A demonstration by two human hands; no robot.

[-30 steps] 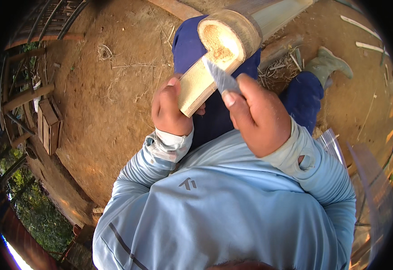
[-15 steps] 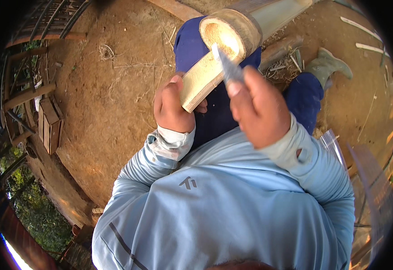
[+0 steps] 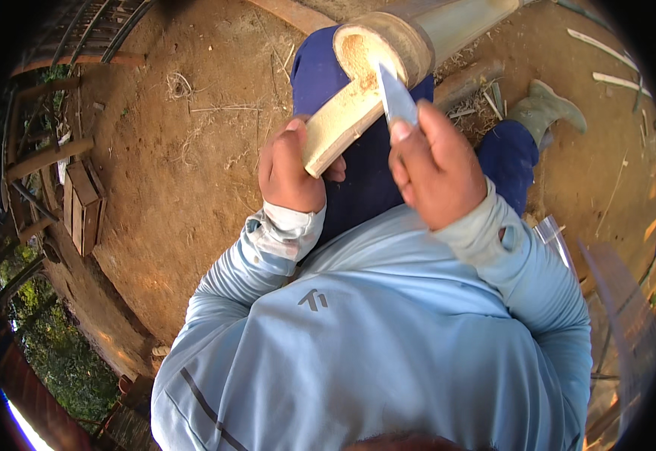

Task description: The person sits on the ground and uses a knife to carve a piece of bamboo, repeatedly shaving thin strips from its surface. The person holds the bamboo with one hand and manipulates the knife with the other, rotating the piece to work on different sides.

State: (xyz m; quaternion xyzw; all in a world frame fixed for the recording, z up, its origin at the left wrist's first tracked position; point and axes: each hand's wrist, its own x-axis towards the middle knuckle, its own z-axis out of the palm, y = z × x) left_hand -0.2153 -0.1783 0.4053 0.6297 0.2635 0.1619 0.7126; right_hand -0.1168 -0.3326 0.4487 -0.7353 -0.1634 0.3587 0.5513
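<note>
A thick bamboo piece (image 3: pixel 343 124) lies over my dark blue trouser leg, its near part cut to a flat strip and its far part a hollow round end. My left hand (image 3: pixel 292 167) is wrapped round the strip's near end, thumb on the side and fingertips showing beneath. In my right hand (image 3: pixel 437 165) is a knife (image 3: pixel 396 96), gripped with the thumb along the blade's base. The blade points away from me, its tip at the right inner edge of the hollow. Pale shavings or dust lie inside the opening. The knife's handle is hidden in my fist.
Beyond the cut end the bamboo runs on to the upper right. Bare earth (image 3: pixel 215 165) surrounds me. A wooden box (image 3: pixel 84 210) stands at the left by a timber frame. My boot (image 3: pixel 542 109) is at the right, with wood scraps and pale sticks (image 3: pixel 621 81) nearby.
My right hand has moved slightly right and upward. The knife has shifted from the strip's inner corner to the hollow's right edge and points more upward. My left hand keeps its grip.
</note>
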